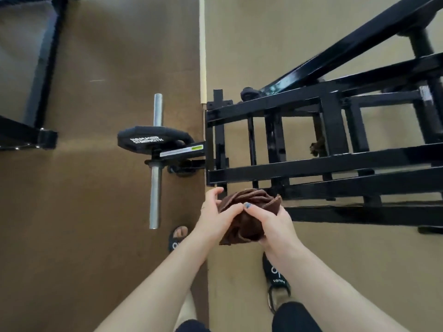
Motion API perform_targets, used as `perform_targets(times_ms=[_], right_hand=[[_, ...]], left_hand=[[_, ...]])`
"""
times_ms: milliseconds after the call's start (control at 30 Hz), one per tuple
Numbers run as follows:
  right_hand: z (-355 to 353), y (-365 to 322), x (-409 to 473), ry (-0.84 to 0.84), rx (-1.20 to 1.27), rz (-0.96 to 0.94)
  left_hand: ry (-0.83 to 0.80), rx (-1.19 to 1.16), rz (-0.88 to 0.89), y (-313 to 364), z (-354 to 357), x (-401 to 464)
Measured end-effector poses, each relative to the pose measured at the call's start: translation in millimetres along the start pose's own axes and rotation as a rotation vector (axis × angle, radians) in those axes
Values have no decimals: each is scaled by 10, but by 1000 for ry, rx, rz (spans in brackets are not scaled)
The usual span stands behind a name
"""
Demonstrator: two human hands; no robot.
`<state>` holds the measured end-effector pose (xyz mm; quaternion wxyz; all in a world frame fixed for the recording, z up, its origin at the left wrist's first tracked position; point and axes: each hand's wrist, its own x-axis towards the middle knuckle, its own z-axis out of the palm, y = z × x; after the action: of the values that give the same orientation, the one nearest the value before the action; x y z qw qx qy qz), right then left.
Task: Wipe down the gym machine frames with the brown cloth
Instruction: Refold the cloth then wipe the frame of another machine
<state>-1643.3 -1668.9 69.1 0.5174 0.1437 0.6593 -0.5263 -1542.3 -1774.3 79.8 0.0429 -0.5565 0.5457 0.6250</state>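
The brown cloth is bunched up between both my hands, held in front of me above the floor. My left hand grips its left side with the fingers curled in. My right hand holds its right and lower part, thumb on top. Just beyond the cloth stands the black gym machine frame, a lattice of square tubes running to the right. The cloth is close to the frame's nearest rail, and I cannot tell whether it touches.
A black weight plate sits on a steel bar sticking out of the frame's left end. Another black frame stands at far left. My feet in black slippers are on the brown and tan floor mats.
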Motion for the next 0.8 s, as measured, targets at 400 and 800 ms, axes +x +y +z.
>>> perform_targets(times_ms=[400, 800], right_hand=[[1276, 315, 482, 232, 437, 40], [1718, 413, 310, 306, 171, -242]], left_hand=[[-308, 337, 108, 89, -1106, 994], [-589, 519, 139, 386, -1354, 989]])
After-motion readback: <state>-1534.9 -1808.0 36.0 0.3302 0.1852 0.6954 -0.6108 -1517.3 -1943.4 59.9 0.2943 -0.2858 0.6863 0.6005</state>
